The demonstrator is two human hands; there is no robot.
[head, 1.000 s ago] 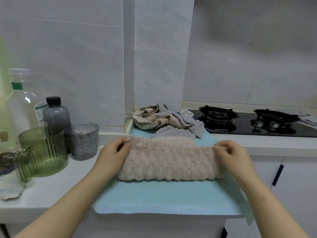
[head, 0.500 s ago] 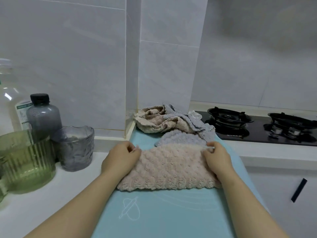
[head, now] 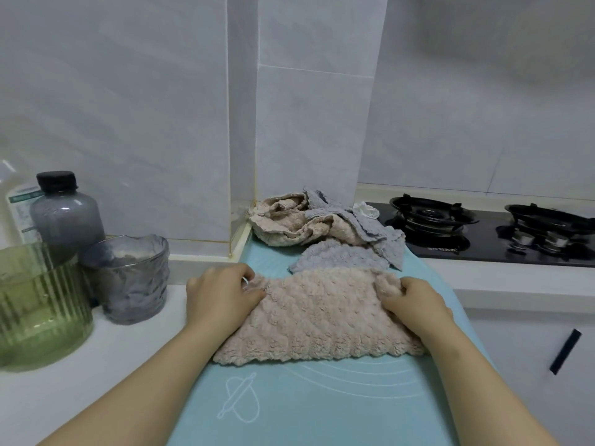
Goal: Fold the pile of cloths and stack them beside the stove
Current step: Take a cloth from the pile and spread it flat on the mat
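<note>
Both hands pinched the beige cloth [head: 318, 320] at its far edge: L hand [head: 222, 292] w/ fingers curled on the left corner, R hand [head: 415, 304] w/ fingers curled round the bunched right corner. Cloth lay on the blue mat [head: 322, 407]. A grey cloth [head: 335, 257] touched its far edge, flat. Behind that, the unfolded pile [head: 309, 226] sat vs. the wall, just beside the stove [head: 483, 233]. Green glass jar [head: 38, 317], grey cup [head: 132, 278] & dark bottle [head: 64, 217] stood left of the mat.

left of the left hand [head: 222, 294] a grey cup [head: 128, 281] and a green jar [head: 38, 313] stand close — bare mat [head: 322, 407] lies open nearer than it; the cloth pile [head: 322, 226] blocks beyond.
</note>
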